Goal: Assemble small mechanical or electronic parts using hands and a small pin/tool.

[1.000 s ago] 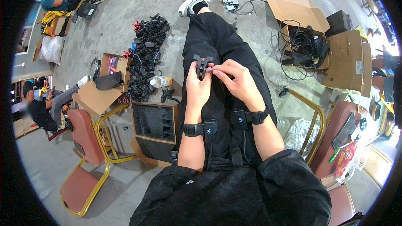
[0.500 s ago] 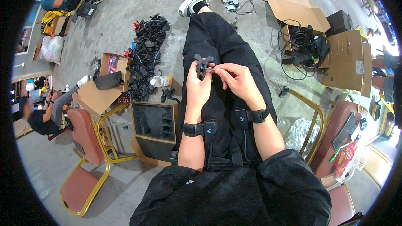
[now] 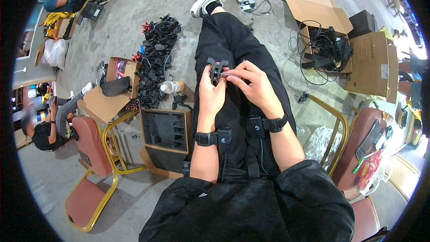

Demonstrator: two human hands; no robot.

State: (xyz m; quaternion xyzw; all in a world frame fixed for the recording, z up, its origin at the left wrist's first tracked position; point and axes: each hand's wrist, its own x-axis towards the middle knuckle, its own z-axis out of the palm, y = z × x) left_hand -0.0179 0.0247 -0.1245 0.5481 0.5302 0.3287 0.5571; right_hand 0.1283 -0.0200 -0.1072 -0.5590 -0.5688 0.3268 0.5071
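Note:
Above my lap, my left hand (image 3: 212,93) is closed around a small black clamp-like part (image 3: 216,68) with two upright prongs. My right hand (image 3: 256,84) pinches a thin grey metal rod (image 3: 227,74) between thumb and fingers. The rod points left, and its tip meets the side of the black part; fingers hide exactly where it enters. Both wrists wear black straps with small boxes, and cables run down from them over my black trousers (image 3: 244,125).
Left on the floor lie a heap of black parts (image 3: 156,58), a bottle (image 3: 172,87) and a foam-lined box (image 3: 165,130). A cardboard box of cables (image 3: 329,51) stands right. Chairs (image 3: 92,145) flank me on both sides. Two people sit at the far left.
My right hand's fingers have shifted on the rod, the index finger reaching further over towards the black part. The left hand and the part stay in place.

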